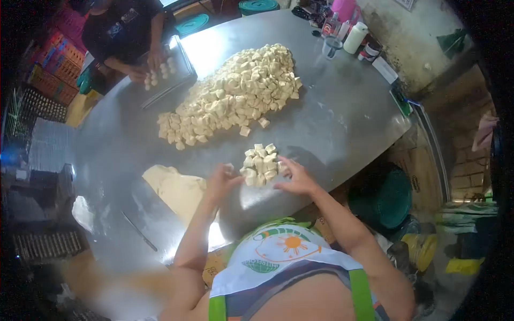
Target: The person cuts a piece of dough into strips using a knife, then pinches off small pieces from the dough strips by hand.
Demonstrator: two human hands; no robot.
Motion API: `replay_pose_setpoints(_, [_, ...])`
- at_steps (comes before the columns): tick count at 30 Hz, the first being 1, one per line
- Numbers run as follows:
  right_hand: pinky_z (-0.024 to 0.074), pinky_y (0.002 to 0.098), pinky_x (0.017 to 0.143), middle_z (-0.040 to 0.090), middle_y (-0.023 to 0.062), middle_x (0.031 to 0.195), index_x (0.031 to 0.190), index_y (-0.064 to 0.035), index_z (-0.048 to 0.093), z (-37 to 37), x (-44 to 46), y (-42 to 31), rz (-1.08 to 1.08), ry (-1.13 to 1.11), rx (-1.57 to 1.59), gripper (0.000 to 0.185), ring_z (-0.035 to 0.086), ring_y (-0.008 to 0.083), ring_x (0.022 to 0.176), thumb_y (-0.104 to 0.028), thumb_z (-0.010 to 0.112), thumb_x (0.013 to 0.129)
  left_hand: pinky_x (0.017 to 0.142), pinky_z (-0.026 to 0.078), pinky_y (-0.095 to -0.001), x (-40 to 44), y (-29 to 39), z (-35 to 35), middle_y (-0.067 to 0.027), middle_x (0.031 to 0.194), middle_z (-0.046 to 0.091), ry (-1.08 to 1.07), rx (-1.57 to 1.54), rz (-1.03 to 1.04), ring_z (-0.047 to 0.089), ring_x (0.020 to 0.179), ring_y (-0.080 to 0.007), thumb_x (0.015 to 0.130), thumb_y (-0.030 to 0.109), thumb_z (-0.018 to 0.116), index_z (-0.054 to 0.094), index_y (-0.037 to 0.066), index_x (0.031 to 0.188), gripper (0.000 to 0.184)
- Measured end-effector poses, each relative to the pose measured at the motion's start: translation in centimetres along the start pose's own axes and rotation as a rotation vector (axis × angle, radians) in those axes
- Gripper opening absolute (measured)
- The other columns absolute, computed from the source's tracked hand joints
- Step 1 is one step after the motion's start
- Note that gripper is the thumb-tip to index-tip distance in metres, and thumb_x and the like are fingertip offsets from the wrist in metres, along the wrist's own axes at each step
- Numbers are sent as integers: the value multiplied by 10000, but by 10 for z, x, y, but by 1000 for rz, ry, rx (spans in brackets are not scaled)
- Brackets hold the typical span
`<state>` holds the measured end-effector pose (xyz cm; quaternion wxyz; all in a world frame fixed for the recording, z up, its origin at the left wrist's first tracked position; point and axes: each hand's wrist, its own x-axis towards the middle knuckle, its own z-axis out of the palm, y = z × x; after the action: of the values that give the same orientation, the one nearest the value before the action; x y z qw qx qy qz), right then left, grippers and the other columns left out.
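Note:
A small pile of cut dough pieces [261, 165] lies on the metal table in front of me, between my hands. To its left is my left hand [219, 183], slightly blurred, with its fingers apart and a pale bit of dough by its fingertips. On the other side, my right hand [297, 179] has thumb and fingers spread, touching the pile's right edge. Beside my left forearm rests a large flat slab of dough [174, 188]. Farther back, a big heap of dough pieces [241, 91] spreads across the table, with a few loose pieces near its front edge.
A long thin blade [139, 231] lies at the table's left. Across the table, a person's hands [152, 65] handle dough balls at a tray [184, 64]. Bottles and jars [355, 37] stand at the back right. A green bin [393, 198] sits below the right edge.

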<state>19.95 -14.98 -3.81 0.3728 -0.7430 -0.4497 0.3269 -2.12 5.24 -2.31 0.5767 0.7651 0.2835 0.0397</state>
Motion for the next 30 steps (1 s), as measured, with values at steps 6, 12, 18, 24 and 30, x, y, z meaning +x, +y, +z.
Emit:
replay_pose_setpoints(6, [472,467,981,288,193,1474,1507,-174,254,23,35,13,113,-36,-395,1059,570,433,1109,-337,844,643,944,452,-460,63,-36,43,-216,1186,514,16,909,439,517,1102,-432,627,170,855,455,31,1242,746])
replay_pose_setpoints(12, [483,459,928,496,132,1224,1280,-135,510,-14,141,-10,-114,141,-263,697,552,378,1119,-212,818,659,1042,422,-445,133,50,-5,-183,1297,504,-53,298,236,492,1219,-372,711,85,769,384,52,1396,786])
replay_pose_setpoints(18, [297,402,1139,340,244,1472,1457,28,281,-77,174,-82,-412,646,5,858,337,361,1387,-99,749,749,955,456,-384,148,118,-37,-84,1268,543,320,-622,201,525,1193,-221,939,184,642,341,52,1365,537])
replay_pose_setpoints(24, [478,404,942,666,189,1146,1201,-26,626,-1,100,-41,-229,14,256,304,627,336,1099,-167,562,940,1029,427,-387,52,86,36,-113,1412,472,-274,-881,-149,511,1232,-227,946,630,436,401,99,1429,719])
replay_pose_setpoints(30, [526,347,789,699,163,992,1157,-18,633,31,56,2,-9,-248,347,271,680,234,882,-185,523,975,1126,292,-566,-29,51,16,-267,1519,296,-60,-1808,40,303,1407,-415,903,700,402,346,80,1464,837])
